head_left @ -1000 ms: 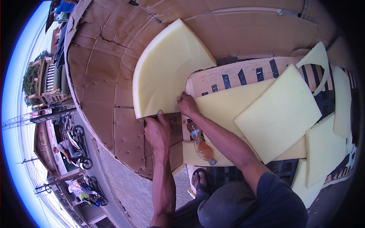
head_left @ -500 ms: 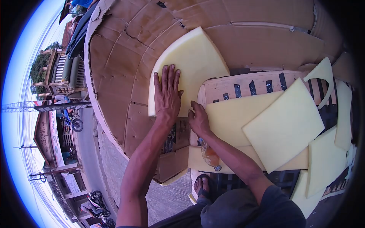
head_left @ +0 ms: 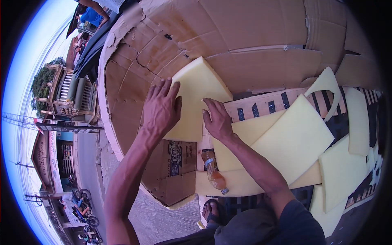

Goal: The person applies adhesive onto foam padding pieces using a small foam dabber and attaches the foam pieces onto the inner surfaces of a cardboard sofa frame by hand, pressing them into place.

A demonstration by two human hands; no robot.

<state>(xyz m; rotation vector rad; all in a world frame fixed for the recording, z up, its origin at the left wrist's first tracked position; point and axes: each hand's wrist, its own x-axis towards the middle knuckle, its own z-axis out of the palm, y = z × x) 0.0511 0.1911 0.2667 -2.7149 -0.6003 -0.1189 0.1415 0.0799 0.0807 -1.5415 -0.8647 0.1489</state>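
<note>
A thick pale-yellow foam piece (head_left: 196, 87) with a curved left side lies against the brown cardboard lining (head_left: 261, 24) of a large curved frame. My left hand (head_left: 160, 108) is open at the foam's left edge, fingers stretched out and partly covering that edge. Over the foam's lower right side, my right hand (head_left: 218, 120) is open, with its thumb apart from its bent fingers. Whether its fingertips touch the foam I cannot tell. Below my right hand, a clear plastic bottle (head_left: 215, 175) with orange-brown liquid lies on its side.
Flat foam sheets (head_left: 294, 139) overlap on a slatted wooden seat with black straps (head_left: 271, 107). Foam offcuts (head_left: 357, 122) lie at the right. My sandalled foot (head_left: 211, 210) is below. To the left run a road (head_left: 87, 163) with motorbikes (head_left: 85, 208) and a wooden bench (head_left: 67, 87).
My left hand has shifted from the foam's face to its left edge. My right hand has moved up beside the foam, uncovering more of the bottle. The whole view has shifted too.
</note>
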